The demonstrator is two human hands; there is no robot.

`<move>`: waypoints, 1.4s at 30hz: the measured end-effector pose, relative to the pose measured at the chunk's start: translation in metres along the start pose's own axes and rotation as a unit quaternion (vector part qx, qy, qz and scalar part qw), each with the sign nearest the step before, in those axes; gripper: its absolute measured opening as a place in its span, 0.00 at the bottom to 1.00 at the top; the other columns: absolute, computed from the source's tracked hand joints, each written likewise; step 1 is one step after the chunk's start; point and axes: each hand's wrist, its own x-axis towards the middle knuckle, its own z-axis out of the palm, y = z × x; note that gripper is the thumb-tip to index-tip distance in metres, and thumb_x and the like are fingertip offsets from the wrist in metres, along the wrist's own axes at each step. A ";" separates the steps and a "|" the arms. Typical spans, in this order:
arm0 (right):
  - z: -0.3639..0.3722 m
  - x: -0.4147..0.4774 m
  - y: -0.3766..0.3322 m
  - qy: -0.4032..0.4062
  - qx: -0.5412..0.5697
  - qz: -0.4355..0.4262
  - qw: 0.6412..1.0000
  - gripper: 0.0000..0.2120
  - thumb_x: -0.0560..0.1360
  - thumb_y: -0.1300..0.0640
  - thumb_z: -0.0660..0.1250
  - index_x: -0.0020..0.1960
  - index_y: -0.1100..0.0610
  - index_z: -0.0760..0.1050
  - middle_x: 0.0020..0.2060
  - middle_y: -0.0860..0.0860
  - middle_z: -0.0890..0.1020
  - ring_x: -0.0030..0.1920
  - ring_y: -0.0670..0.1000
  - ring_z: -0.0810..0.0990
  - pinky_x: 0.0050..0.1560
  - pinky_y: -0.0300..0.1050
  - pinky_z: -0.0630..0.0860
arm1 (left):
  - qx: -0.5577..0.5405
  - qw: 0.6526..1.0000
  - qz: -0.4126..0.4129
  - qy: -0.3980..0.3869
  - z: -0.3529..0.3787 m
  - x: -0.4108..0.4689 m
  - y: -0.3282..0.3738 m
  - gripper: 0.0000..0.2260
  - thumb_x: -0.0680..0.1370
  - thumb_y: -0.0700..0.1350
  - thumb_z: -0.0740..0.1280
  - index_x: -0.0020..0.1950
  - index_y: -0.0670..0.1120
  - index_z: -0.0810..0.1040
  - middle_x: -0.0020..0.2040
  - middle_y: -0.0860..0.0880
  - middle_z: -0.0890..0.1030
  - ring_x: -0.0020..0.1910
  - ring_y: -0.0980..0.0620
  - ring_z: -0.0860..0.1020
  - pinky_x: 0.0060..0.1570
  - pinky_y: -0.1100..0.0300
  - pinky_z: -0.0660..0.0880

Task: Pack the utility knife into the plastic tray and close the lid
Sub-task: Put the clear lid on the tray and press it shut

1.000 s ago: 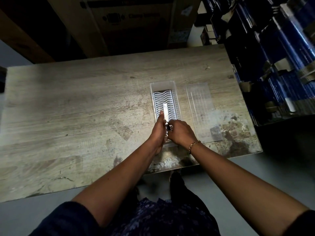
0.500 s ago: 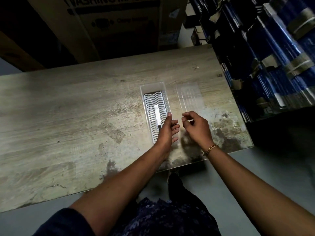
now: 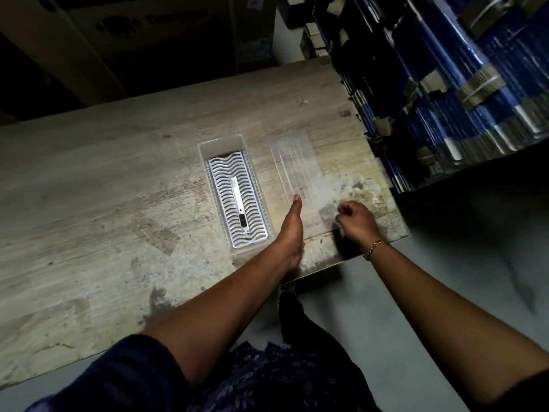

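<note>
The clear plastic tray (image 3: 221,142) lies lengthwise on the wooden table (image 3: 104,188), with a white wavy insert inside. The slim silver utility knife (image 3: 237,200) rests flat on that insert, untouched. The transparent lid (image 3: 294,162) lies flat just right of the tray. My left hand (image 3: 292,230) is at the lid's near left corner, thumb laid on top and fingers hidden below. My right hand (image 3: 355,221) is curled at the lid's near right corner, pinching its edge.
Stacks of blue wrapped packs (image 3: 460,84) crowd the table's right side, close to the lid. A large cardboard box (image 3: 148,34) stands behind the table. The table's near right corner ends just below my hands, with grey floor beyond.
Both hands let go of the knife in the tray and moved right to the lid's near edge. The knife now lies alone on the insert.
</note>
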 end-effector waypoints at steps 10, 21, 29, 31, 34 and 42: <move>0.004 0.006 0.002 -0.018 -0.002 0.020 1.000 0.14 0.72 0.63 0.64 0.56 0.58 0.80 0.56 0.56 0.82 0.56 0.58 0.79 0.54 0.43 0.72 | 0.013 0.999 -0.037 0.035 -0.001 0.014 -0.004 0.40 0.74 0.74 0.52 0.81 0.54 0.53 0.82 0.48 0.53 0.80 0.45 0.55 0.74 0.44 0.57; -0.001 -0.001 -0.002 -0.005 0.145 0.050 0.988 0.15 0.73 0.68 0.66 0.58 0.58 0.80 0.53 0.53 0.81 0.51 0.52 0.79 0.51 0.41 0.74 | 0.066 0.997 0.000 0.045 -0.015 -0.001 0.014 0.16 0.80 0.51 0.66 0.64 0.45 0.74 0.77 0.38 0.66 0.67 0.40 0.75 0.45 0.57 0.75; 0.004 -0.023 -0.036 -0.038 0.259 0.002 0.965 0.17 0.72 0.69 0.69 0.55 0.51 0.79 0.43 0.49 0.77 0.42 0.50 0.76 0.42 0.44 0.75 | 0.087 0.980 0.140 0.115 -0.059 -0.014 0.023 0.17 0.77 0.41 0.69 0.66 0.46 0.75 0.59 0.47 0.78 0.54 0.50 0.77 0.48 0.54 0.75; 0.010 -0.030 -0.046 -0.057 0.268 -0.012 0.962 0.16 0.72 0.68 0.70 0.54 0.49 0.79 0.42 0.48 0.76 0.41 0.50 0.76 0.42 0.46 0.76 | 0.081 0.973 0.174 0.129 -0.073 -0.021 0.024 0.16 0.76 0.37 0.70 0.62 0.46 0.76 0.51 0.48 0.77 0.46 0.52 0.76 0.44 0.56 0.74; 0.023 -0.043 -0.061 -0.088 0.268 -0.032 0.959 0.15 0.73 0.67 0.70 0.53 0.49 0.79 0.42 0.47 0.75 0.39 0.49 0.76 0.39 0.47 0.76 | 0.078 0.965 0.198 0.155 -0.098 -0.030 0.021 0.16 0.74 0.33 0.70 0.58 0.46 0.76 0.44 0.50 0.75 0.40 0.53 0.75 0.37 0.59 0.73; 0.066 -0.076 -0.078 -0.149 0.224 -0.045 0.962 0.14 0.73 0.66 0.70 0.50 0.48 0.78 0.44 0.48 0.75 0.37 0.48 0.75 0.29 0.41 0.76 | 0.103 0.948 0.195 0.228 -0.154 -0.047 -0.005 0.16 0.72 0.34 0.71 0.55 0.49 0.76 0.44 0.50 0.78 0.41 0.50 0.77 0.41 0.57 0.75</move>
